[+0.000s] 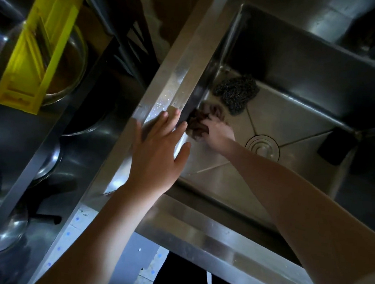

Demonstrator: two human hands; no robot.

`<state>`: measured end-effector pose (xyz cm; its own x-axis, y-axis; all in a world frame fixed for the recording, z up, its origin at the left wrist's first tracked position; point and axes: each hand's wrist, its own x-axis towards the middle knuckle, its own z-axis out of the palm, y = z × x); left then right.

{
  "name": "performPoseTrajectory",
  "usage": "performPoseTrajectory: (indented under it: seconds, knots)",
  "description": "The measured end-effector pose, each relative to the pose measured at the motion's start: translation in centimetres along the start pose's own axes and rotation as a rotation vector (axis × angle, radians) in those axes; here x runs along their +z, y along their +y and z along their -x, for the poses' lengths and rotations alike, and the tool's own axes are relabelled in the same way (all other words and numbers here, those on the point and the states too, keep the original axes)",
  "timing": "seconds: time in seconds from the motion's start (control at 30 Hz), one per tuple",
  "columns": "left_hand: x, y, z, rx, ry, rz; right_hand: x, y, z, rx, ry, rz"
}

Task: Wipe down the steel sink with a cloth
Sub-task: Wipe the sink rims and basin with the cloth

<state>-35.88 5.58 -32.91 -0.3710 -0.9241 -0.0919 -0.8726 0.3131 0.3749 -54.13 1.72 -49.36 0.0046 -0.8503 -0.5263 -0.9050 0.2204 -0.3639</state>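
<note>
Clutter at the far left of the frame: yellow plastic slicer (35, 44) in the upper left, propped slantwise over a glass bowl (75, 68); below these, dim steel bowls (46, 165) on a dark steel surface, and toward the lower left a pan with a black handle (47, 219). Next to the right, broad steel rim (184, 69) of the worktop, running diagonally from lower left to top centre, wet and specked with droplets near its middle. Left hand (158, 148) laid flat on that rim at centre frame, fingers straight and spread, fingertips at the inner edge over the basin; grip open, holding nothing. Just right of those fingertips, dark brownish cloth (198, 122), bunched, down inside the steel sink (297, 119) against the foot of its left wall. Right hand (219, 134) on the cloth, fingers curled round it, grip closed on the cloth, forearm stretching in from the lower right. Above the cloth, dark wire scourer (236, 93) on the sink floor in the far left corner; touching the cloth or just beside it, hard to tell. Round drain (263, 147) mid-floor, just right of the right hand. Farther right, black block-shaped thing (338, 146) against the right wall, too dim to name.
</note>
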Motion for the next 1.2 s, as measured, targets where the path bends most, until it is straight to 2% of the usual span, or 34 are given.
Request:
performPoseTrajectory:
  seconds: [0.17,0.37,0.5,0.57,0.67,0.73,0.8,0.9,1.03,1.1,1.2]
  knots:
    - [0.0,0.1,0.1,0.035,0.082,0.01,3.2,0.3,5.5,-0.133,-0.107,0.072]
    - [-0.3,0.5,-0.1,0.016,0.054,-0.022,6.0,2.2,11.0,-0.195,-0.312,0.134]
    - [-0.5,1.2,-0.4,0.01,0.094,-0.043,4.8,3.5,10.7,-0.208,-0.254,0.251]
    - [-0.5,1.7,-0.3,-0.01,0.087,-0.042,3.2,4.2,8.9,-0.162,-0.174,0.255]
    - [-0.2,2.6,0.5,-0.017,0.015,-0.07,0.1,6.1,6.2,0.031,-0.077,0.115]
    - [0.1,3.4,1.5,-0.017,-0.054,-0.09,-1.3,7.8,5.2,0.177,-0.044,0.061]
    - [0.4,4.1,2.6,-0.038,-0.104,-0.08,-1.5,8.6,5.3,0.233,-0.028,0.045]
    - [0.9,4.9,4.6,-0.081,-0.11,-0.044,0.6,8.0,7.3,0.102,-0.046,0.055]
    - [1.7,6.5,6.5,-0.091,-0.147,-0.055,3.8,7.2,11.1,-0.203,-0.243,0.172]
    - [2.2,7.4,7.3,-0.081,-0.126,-0.045,4.8,7.3,12.7,-0.334,-0.319,0.234]
    - [2.7,8.4,8.4,-0.038,-0.03,-0.05,5.3,7.8,14.4,-0.47,-0.323,0.298]
